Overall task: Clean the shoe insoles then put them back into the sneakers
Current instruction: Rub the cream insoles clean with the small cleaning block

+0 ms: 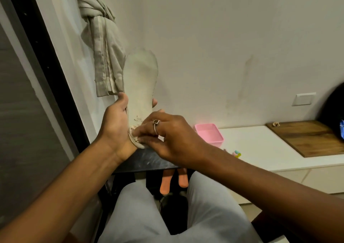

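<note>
Off-white insole [140, 79], grubby at its edges, stands upright before the wall [223, 38], gripped round its middle by the left hand [115, 123] while the right hand [171, 136] pinches a small cloth [134, 137] to its heel; cleaning looks under way, refitting not yet done.

The insole [140, 82] stands up in the middle. The left hand [115, 125] grips it from the left, and the right hand [167, 136] holds a small cloth [134, 137] on its bottom end. A tied curtain [104, 56] hangs behind it, up and to the left. A ledge [149, 159] lies under the hands. To the right, a tray [209, 134] sits on a counter [260, 149], with a board [307, 138] farther right and a switch [303, 99] on the wall above.
</note>
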`<act>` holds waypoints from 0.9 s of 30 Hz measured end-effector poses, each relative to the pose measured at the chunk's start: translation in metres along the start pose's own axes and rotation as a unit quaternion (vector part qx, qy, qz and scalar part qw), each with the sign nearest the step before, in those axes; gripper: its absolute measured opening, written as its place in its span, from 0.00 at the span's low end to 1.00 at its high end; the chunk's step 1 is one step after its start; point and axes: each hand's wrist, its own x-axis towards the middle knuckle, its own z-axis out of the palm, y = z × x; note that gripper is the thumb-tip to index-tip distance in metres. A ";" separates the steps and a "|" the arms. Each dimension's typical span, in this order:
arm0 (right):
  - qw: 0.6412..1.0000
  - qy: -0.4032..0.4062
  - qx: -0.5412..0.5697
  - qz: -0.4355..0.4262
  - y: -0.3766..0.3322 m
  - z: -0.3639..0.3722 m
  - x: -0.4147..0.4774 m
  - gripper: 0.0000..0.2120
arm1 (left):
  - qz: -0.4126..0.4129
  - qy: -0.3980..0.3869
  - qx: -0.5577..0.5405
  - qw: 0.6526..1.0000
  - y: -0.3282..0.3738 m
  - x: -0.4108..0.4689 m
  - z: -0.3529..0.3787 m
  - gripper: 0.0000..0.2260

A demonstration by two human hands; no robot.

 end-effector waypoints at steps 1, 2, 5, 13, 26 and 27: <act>0.999 -0.009 -0.031 -0.010 0.004 -0.003 0.001 0.10 | -0.003 -0.003 0.005 1.000 -0.001 -0.001 0.000 0.33; 0.998 -0.016 -0.065 -0.012 0.009 -0.005 0.004 0.10 | -0.003 -0.006 0.005 1.000 -0.001 -0.001 0.001 0.33; 0.985 -0.012 -0.174 0.008 0.023 -0.010 0.018 0.10 | 0.018 -0.022 -0.014 1.000 0.000 -0.004 0.003 0.30; 0.987 -0.018 -0.130 0.093 0.009 -0.007 0.023 0.08 | 0.030 -0.007 -0.015 0.999 0.002 0.002 -0.003 0.32; 0.981 0.019 -0.126 0.144 0.007 -0.013 0.040 0.09 | 0.003 -0.032 -0.002 0.999 -0.004 -0.006 0.006 0.30; 0.982 0.037 -0.101 0.156 0.006 -0.010 0.042 0.09 | 0.001 -0.032 -0.001 1.000 -0.003 -0.006 0.006 0.30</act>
